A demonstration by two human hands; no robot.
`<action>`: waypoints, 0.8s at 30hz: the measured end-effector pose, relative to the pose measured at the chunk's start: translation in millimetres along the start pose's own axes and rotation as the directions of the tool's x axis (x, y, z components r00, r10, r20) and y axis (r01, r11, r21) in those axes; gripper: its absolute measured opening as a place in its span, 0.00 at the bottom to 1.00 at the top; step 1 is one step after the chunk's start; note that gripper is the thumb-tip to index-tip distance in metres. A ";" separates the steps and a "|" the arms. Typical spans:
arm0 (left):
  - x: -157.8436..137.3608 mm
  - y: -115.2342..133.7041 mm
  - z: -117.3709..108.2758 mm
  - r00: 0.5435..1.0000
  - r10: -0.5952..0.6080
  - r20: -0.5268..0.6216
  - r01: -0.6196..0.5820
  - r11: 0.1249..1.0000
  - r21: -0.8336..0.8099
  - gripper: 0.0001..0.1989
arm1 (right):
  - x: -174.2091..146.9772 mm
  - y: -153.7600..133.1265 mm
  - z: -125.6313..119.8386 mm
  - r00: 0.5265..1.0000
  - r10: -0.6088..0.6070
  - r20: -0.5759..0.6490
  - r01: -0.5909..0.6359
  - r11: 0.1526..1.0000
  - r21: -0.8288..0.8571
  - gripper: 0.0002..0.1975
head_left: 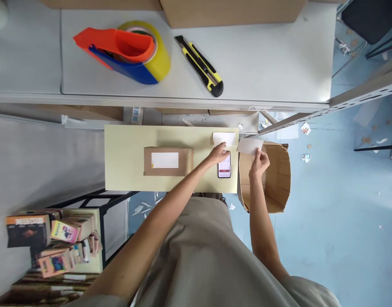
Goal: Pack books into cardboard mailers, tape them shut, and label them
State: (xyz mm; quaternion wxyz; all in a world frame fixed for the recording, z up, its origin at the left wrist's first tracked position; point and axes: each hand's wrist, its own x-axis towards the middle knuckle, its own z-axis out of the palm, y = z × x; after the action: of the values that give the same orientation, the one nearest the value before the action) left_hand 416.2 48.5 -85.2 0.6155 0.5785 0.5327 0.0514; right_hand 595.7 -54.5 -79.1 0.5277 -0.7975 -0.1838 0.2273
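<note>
My right hand (259,165) pinches a white paper slip (251,146) by its lower right part, above the left side of an open cardboard box (279,179). My left hand (217,154) reaches over the pale yellow table (125,170). Its fingertips are at the lower edge of a white label or card stack (223,138), and its thumb lies near the top of a smartphone (224,167). The fingers look slightly apart, with nothing visibly held. The phone's screen is lit. Left of that hand lies a closed brown carton (165,171) bearing a white label (164,160).
A grey shelf (262,64) crosses above the table, holding a tape dispenser (132,51) and a yellow-black utility knife (200,66). Stacked books (64,238) stand at lower left. Paper scraps (306,158) lie on the blue floor. A metal shelf post (368,91) slants at right.
</note>
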 end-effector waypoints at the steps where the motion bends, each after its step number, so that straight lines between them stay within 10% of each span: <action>1: -18.4 -2.3 -5.8 0.999 -0.029 0.038 0.034 0.989 -0.143 0.25 | -11.2 -12.2 -0.3 0.998 0.012 0.056 -0.015 0.998 0.061 0.25; 10: -175.0 6.5 -88.0 0.997 0.074 -0.025 -0.078 0.890 -0.449 0.19 | -95.5 -99.7 7.5 0.910 0.055 0.411 -0.198 0.929 0.312 0.22; 24: -276.9 -38.7 -199.5 0.936 0.266 -0.231 -0.342 0.845 -0.412 0.16 | -209.4 -145.4 88.2 0.865 0.017 0.501 -0.126 0.975 0.184 0.22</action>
State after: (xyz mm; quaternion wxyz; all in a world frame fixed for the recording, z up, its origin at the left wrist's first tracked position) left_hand 133.8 -21.2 97.5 0.6692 0.4930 0.4571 0.3167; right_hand 365.3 -44.7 60.8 0.5354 -0.6582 -0.2582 0.4620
